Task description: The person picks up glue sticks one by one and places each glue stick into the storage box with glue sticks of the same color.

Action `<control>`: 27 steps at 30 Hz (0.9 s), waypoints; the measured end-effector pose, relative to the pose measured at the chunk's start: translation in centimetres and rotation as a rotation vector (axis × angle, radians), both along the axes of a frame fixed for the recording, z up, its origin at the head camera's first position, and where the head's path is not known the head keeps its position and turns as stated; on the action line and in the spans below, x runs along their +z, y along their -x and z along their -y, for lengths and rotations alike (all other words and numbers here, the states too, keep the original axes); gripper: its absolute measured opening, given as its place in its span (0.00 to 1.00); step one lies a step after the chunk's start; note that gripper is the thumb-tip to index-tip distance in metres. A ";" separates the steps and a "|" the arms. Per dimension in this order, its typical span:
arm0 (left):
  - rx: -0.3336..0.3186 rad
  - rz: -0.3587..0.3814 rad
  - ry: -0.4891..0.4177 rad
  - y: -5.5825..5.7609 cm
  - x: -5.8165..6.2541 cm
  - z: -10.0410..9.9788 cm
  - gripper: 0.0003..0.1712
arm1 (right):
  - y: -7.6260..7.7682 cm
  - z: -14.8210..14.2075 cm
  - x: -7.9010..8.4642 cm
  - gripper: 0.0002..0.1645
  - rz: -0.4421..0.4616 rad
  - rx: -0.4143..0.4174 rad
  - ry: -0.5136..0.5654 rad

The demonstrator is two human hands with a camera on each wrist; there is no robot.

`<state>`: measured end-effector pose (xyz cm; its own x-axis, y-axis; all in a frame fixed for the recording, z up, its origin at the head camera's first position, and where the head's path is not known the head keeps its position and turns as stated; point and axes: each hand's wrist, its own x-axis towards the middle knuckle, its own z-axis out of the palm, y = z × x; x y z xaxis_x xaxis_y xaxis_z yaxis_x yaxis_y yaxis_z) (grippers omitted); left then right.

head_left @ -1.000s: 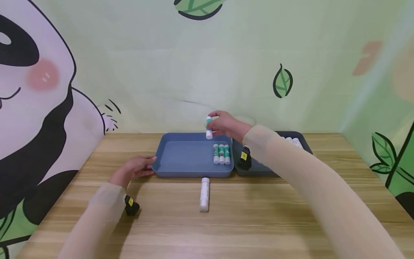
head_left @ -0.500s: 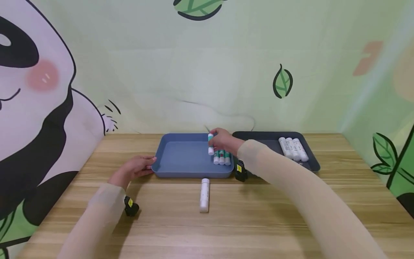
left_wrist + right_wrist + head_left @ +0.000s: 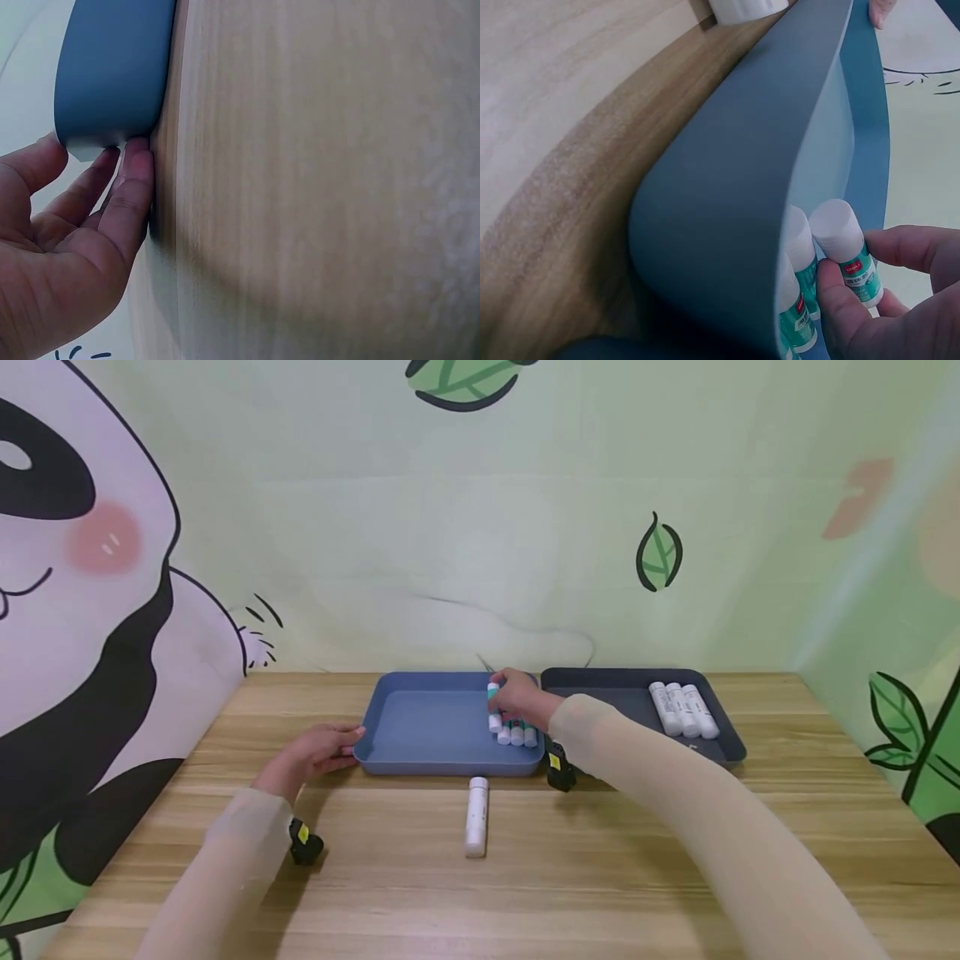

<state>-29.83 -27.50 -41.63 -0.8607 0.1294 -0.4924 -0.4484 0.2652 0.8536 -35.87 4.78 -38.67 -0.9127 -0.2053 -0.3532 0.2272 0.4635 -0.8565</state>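
My right hand pinches a glue stick with a white cap and a green label. It holds the stick low inside the blue tray, beside a row of similar glue sticks at the tray's right end. The row is partly hidden by the hand. My left hand touches the tray's left end; in the left wrist view its thumb is at the rim and its fingers lie lower, against the end wall.
A white tube lies on the wooden table in front of the blue tray. To the right, a dark tray stands against the blue one, with three white tubes inside. A printed wall backdrop rises behind.
My right hand has lowered the glue stick from above the tray's back edge into the tray, close to the row. The left hand stays at the tray's left end.
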 end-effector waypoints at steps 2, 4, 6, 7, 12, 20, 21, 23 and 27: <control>0.008 0.002 0.011 0.0 0.0 0.0 0.37 | 0.0 0.1 0.0 0.37 -0.012 0.012 -0.020; 0.012 0.004 0.021 0.0 0.1 -0.1 0.37 | 0.0 0.1 -0.1 0.36 -0.024 0.031 -0.051; 0.012 0.005 0.028 -0.1 0.1 -0.2 0.37 | 0.0 0.1 -0.2 0.34 -0.038 0.052 -0.090; 0.015 0.007 0.032 -0.1 0.1 -0.2 0.37 | 0.0 0.1 -0.2 0.34 -0.045 0.060 -0.107; 0.010 0.002 0.021 -0.2 0.1 -0.2 0.37 | 0.2 0.5 -0.5 0.32 -0.079 0.092 -0.194; 0.007 -0.002 0.031 -0.2 0.2 -0.2 0.37 | 0.6 1.1 -0.5 0.32 -0.094 0.131 -0.334; 0.009 -0.001 0.033 -0.2 0.3 -0.2 0.37 | 0.6 1.2 -0.5 0.32 -0.094 0.139 -0.351; 0.005 -0.002 0.042 -0.3 0.3 -0.2 0.37 | 0.8 1.3 -0.4 0.32 -0.098 0.160 -0.404; 0.009 -0.001 0.043 -0.3 0.3 -0.3 0.36 | 0.8 1.6 -0.2 0.32 -0.113 0.192 -0.494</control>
